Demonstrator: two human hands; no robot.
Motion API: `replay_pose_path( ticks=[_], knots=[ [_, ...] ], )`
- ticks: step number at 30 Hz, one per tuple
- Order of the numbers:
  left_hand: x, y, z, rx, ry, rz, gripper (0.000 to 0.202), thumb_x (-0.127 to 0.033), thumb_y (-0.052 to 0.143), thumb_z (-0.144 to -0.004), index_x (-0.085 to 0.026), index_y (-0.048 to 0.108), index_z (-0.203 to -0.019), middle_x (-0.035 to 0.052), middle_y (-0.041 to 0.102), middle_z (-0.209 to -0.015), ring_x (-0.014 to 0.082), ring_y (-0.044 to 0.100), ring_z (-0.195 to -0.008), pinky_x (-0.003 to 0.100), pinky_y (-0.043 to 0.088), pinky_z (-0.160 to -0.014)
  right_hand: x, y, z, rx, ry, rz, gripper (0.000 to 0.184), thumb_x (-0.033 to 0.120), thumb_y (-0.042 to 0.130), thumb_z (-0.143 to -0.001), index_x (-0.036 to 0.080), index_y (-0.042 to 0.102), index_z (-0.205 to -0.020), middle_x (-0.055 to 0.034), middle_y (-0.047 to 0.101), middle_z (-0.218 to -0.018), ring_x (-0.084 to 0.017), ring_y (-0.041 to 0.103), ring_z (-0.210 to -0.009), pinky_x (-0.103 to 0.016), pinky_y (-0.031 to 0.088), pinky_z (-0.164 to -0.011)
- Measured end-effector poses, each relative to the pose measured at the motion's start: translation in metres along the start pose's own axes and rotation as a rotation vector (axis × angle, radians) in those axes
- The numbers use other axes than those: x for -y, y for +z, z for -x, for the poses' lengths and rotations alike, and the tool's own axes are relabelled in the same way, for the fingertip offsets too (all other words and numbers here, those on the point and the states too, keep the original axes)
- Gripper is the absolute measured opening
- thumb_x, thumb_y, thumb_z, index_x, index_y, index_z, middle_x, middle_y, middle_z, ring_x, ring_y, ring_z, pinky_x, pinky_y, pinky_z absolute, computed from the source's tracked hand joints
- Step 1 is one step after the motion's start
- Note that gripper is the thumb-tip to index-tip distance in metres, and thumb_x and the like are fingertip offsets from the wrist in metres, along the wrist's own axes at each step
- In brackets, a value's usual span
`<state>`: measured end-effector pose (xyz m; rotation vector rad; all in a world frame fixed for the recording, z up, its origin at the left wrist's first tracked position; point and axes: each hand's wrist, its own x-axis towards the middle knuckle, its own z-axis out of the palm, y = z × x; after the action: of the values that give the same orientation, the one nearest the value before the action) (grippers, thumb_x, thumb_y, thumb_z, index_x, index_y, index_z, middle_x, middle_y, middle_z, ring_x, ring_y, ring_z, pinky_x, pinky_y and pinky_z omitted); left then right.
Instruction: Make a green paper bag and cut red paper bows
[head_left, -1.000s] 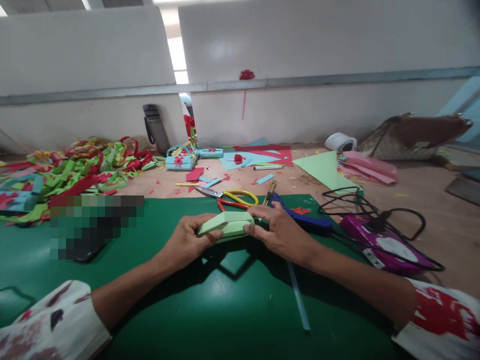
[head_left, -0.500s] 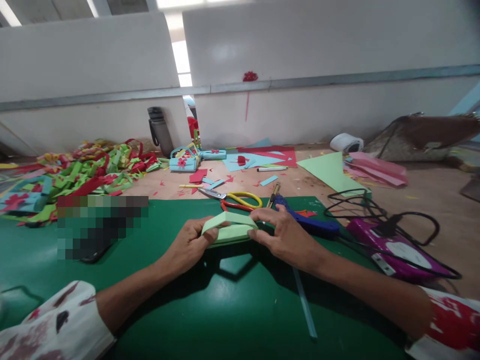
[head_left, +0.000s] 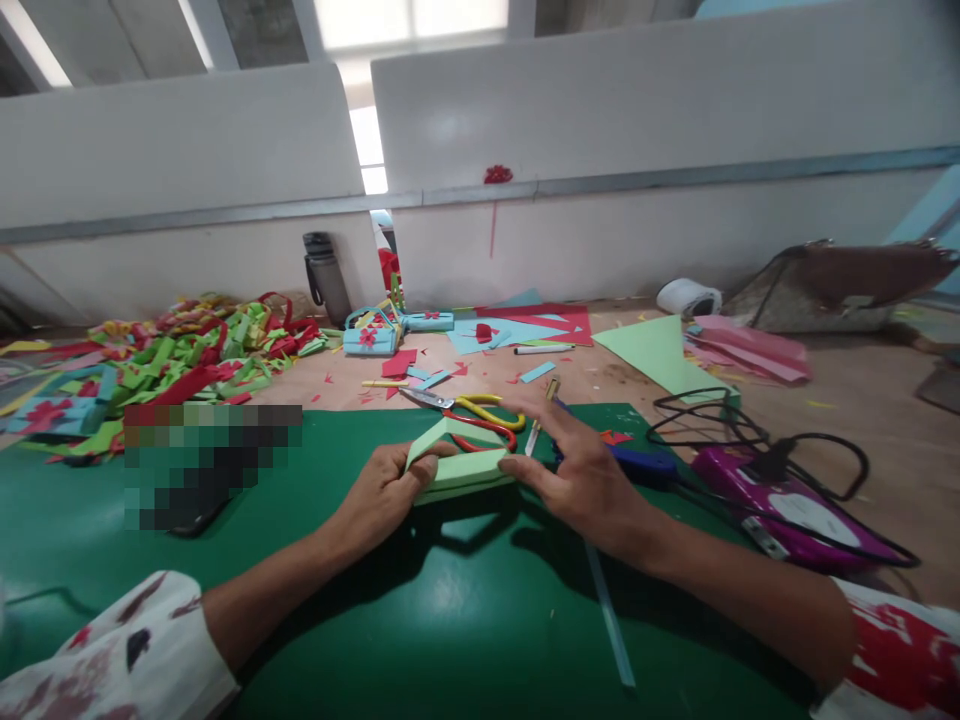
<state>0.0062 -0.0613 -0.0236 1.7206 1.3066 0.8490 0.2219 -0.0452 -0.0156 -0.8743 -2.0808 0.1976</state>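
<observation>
A folded light green paper piece point(head_left: 459, 464) rests on the dark green cutting mat point(head_left: 420, 620) in the middle. My left hand point(head_left: 384, 492) grips its left end, fingers curled around the fold. My right hand point(head_left: 581, 478) is at its right end with fingers stretched out and spread; the thumb touches the paper's right edge while the index finger lifts above it. The paper's top flap stands up in a peak.
Yellow and red scissors point(head_left: 474, 412), a craft knife point(head_left: 541, 410) and a blue glue gun point(head_left: 637, 463) lie just behind the hands. A purple device with black cords point(head_left: 787, 495) sits right. Paper strip heap point(head_left: 165, 350) left; blue paper strip point(head_left: 609, 615) on the mat.
My right hand's fingers have lifted off the paper's top and spread out. The top flap has risen into a higher peak. The view tilted up slightly.
</observation>
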Motion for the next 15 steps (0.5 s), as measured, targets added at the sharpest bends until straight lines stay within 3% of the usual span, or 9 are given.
replay_pose_path(
  ticks=[2, 5, 9, 13, 15],
  knots=[
    [-0.001, -0.001, -0.002, -0.024, -0.044, 0.067, 0.035, -0.034, 0.044, -0.083, -0.014, 0.067, -0.101, 0.0016, 0.062, -0.070, 0.0142, 0.050, -0.061, 0.024, 0.036, -0.056, -0.001, -0.002, 0.000, -0.115, -0.229, 0.079, 0.032, 0.019, 0.059, -0.082, 0.017, 0.052, -0.113, -0.0130, 0.060, -0.112, -0.025, 0.053, -0.109, -0.043, 0.042, -0.092],
    [-0.004, -0.002, -0.005, -0.058, -0.089, 0.318, 0.027, -0.030, 0.048, -0.081, -0.014, 0.066, -0.092, 0.0047, 0.067, -0.084, 0.0167, 0.057, -0.073, 0.025, 0.042, -0.065, -0.002, -0.003, -0.001, -0.076, -0.485, 0.182, 0.026, 0.016, 0.058, -0.082, 0.016, 0.053, -0.108, -0.0114, 0.064, -0.102, -0.025, 0.056, -0.103, -0.044, 0.043, -0.089],
    [-0.009, -0.004, -0.009, -0.094, -0.264, 0.652, 0.017, -0.022, 0.051, -0.076, -0.014, 0.063, -0.086, 0.0055, 0.067, -0.085, 0.0181, 0.062, -0.077, 0.028, 0.047, -0.069, 0.001, -0.003, -0.001, -0.026, -0.563, 0.313, 0.026, 0.016, 0.059, -0.082, 0.011, 0.053, -0.107, -0.0150, 0.065, -0.105, -0.026, 0.055, -0.107, -0.048, 0.039, -0.094],
    [-0.012, -0.005, -0.010, -0.105, -0.335, 0.696, 0.020, -0.019, 0.052, -0.073, -0.012, 0.062, -0.088, 0.0063, 0.066, -0.075, 0.0187, 0.062, -0.069, 0.029, 0.047, -0.062, 0.008, -0.006, 0.001, -0.091, -0.609, 0.370, 0.031, 0.026, 0.060, -0.083, 0.011, 0.053, -0.108, -0.0172, 0.064, -0.111, -0.029, 0.049, -0.116, -0.056, 0.023, -0.102],
    [-0.011, -0.004, -0.010, -0.094, -0.339, 0.704, 0.022, -0.020, 0.054, -0.072, -0.010, 0.063, -0.089, 0.0079, 0.067, -0.076, 0.0201, 0.063, -0.069, 0.030, 0.048, -0.063, 0.011, -0.005, 0.003, -0.006, -0.611, 0.420, 0.039, 0.034, 0.058, -0.084, 0.011, 0.051, -0.115, -0.0158, 0.061, -0.118, -0.030, 0.044, -0.121, -0.060, 0.011, -0.104]
  ],
)
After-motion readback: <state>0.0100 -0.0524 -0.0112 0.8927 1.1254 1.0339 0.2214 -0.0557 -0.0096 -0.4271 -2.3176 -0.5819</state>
